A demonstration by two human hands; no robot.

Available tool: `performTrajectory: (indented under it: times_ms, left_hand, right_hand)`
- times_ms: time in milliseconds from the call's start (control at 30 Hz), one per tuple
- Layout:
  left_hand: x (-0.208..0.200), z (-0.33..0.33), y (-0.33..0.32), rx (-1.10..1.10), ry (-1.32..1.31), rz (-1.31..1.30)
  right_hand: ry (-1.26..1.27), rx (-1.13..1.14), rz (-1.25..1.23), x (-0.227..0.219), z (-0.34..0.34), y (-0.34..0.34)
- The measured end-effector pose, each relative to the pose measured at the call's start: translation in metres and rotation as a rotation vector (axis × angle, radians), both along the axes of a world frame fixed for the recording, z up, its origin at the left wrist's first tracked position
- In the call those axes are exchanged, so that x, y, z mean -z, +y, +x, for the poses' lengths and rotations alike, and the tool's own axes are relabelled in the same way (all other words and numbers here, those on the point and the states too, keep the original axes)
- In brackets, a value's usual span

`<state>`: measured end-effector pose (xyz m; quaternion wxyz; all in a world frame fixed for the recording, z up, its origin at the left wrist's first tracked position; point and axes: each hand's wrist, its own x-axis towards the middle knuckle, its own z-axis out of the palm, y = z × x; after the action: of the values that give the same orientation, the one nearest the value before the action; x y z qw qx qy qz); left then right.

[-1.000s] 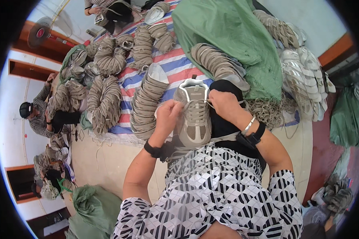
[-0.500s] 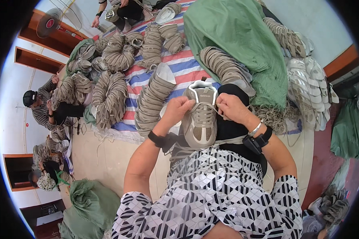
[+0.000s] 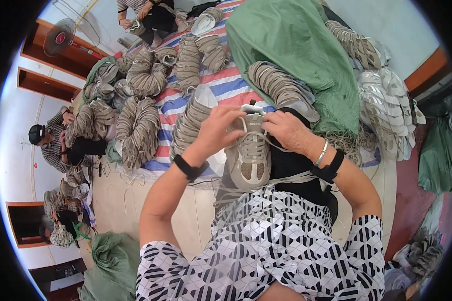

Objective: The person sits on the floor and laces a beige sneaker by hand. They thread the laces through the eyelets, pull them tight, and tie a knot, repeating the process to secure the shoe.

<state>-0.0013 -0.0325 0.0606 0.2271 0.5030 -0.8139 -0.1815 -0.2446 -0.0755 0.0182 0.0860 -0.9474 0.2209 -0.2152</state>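
A beige and grey lace-up shoe upper [image 3: 252,158] with a white-lined collar rests on my lap, its toe toward me and its tongue away. My left hand [image 3: 218,131] is at the left side of the collar, thumb and fingers spread apart with the fingertips by the edge. On the opposite side, my right hand [image 3: 291,133] has its fingers bent over the collar edge, gripping it; part of its grip is hidden. The shoelace [image 3: 256,134] runs through the eyelets, and a loose end passes beneath my right hand. More laces [image 3: 286,179] lie across my lap.
Nested stacks of shoe uppers [image 3: 191,120] lie on a striped sheet [image 3: 173,104] ahead. Green cloth [image 3: 296,50] covers part of the right side, near a tangle of laces [image 3: 344,143]. Co-workers [image 3: 52,135] sit left and far ahead. A green sack [image 3: 110,266] stands lower left.
My hands have moved from the laces up to the collar. The left hand's fingers have spread, and the right hand has shifted onto the collar's right edge.
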Motion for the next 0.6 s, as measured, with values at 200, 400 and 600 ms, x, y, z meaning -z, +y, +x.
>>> performTrajectory:
  times_ms: [200, 400, 600]
  left_hand:
    - [-0.021, 0.01, -0.02, 0.303, -0.371, 0.066]
    - [-0.003, 0.012, -0.018, 0.336, -0.399, -0.099]
    - [-0.001, -0.008, -0.011, 0.211, -0.351, -0.024]
  right_hand:
    - [0.22, -0.17, -0.2, -0.009, 0.01, -0.012]
    - [0.432, -0.035, 0.151, -0.019, 0.021, -0.02]
    - [0.522, 0.135, 0.145, -0.02, 0.044, -0.008]
